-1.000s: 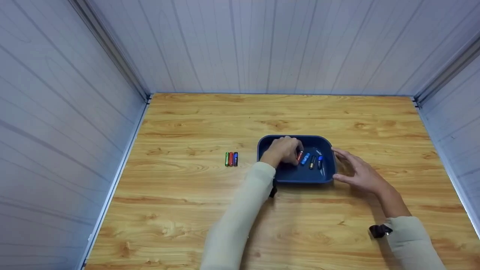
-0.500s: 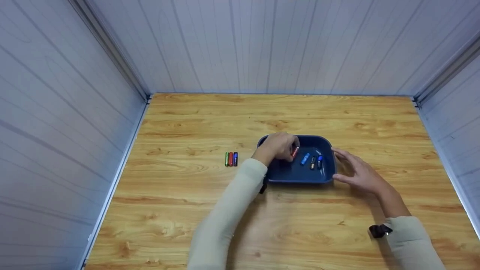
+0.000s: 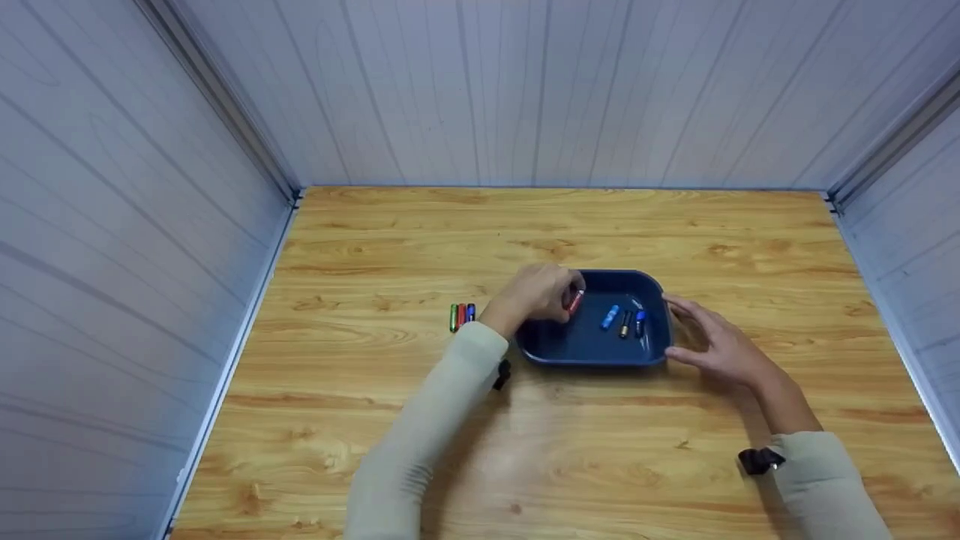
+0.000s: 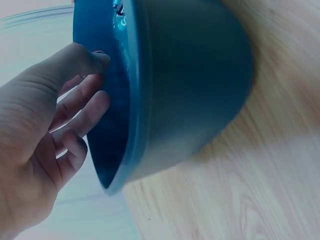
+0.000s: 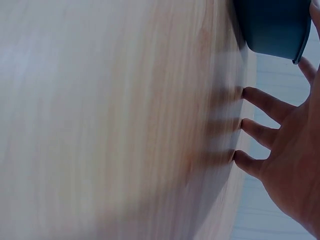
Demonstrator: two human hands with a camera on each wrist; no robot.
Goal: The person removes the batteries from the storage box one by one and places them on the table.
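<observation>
A dark blue tray point(image 3: 592, 356) sits mid-table and holds three batteries point(image 3: 624, 322): a light blue one, a dark one and a blue one. My left hand point(image 3: 536, 292) hovers over the tray's left rim and pinches a red battery point(image 3: 575, 301) in its fingertips. The tray's outer wall point(image 4: 200, 85) fills the left wrist view beside the left hand's fingers point(image 4: 82, 102). My right hand point(image 3: 712, 341) rests open against the tray's right side, fingertips point(image 5: 250, 125) down on the wooden table point(image 5: 125, 120). Three batteries point(image 3: 461, 316), green, red and blue, lie side by side left of the tray.
The wooden table point(image 3: 420, 240) is boxed in by pale panelled walls point(image 3: 135, 225) on the left, back and right. A black wrist strap point(image 3: 759, 460) shows on the right sleeve.
My left hand has lifted the red battery out of the tray's middle and carried it left toward the tray's left rim. The right hand has stayed put.
</observation>
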